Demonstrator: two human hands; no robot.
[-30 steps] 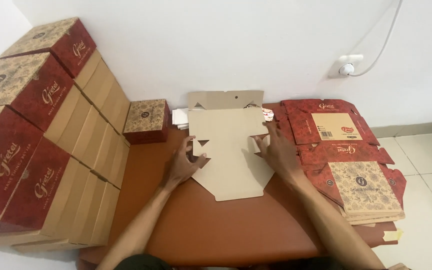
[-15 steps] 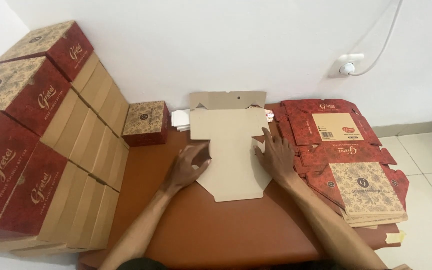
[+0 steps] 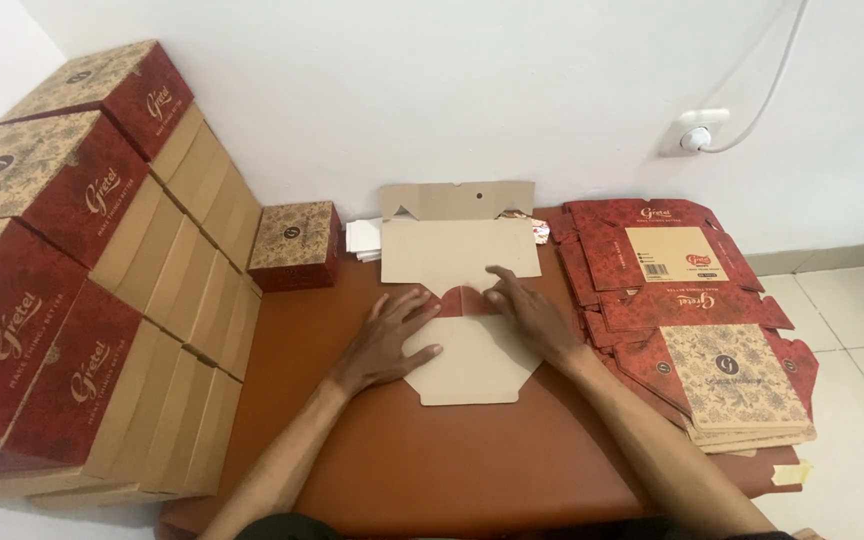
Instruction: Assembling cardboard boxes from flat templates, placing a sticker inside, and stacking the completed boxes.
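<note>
A flat, unfolded cardboard box blank (image 3: 460, 250) lies plain side up in the middle of the brown table (image 3: 472, 460). Its side flaps are folded inward, showing red printed faces under my fingers. My left hand (image 3: 384, 340) presses flat on the left flap, fingers spread. My right hand (image 3: 532, 315) presses flat on the right flap. Both hands meet near the blank's middle. Neither hand grips anything.
Assembled red-and-tan boxes are stacked high at the left (image 3: 62, 270). One small assembled box (image 3: 295, 243) stands near the wall. A pile of flat printed blanks (image 3: 697, 310) lies at the right. White papers (image 3: 362, 240) sit behind the blank. A wall socket (image 3: 692, 132) is above.
My hands have moved inward from the blank's outer edges toward its middle, folding both side flaps over so their red faces show.
</note>
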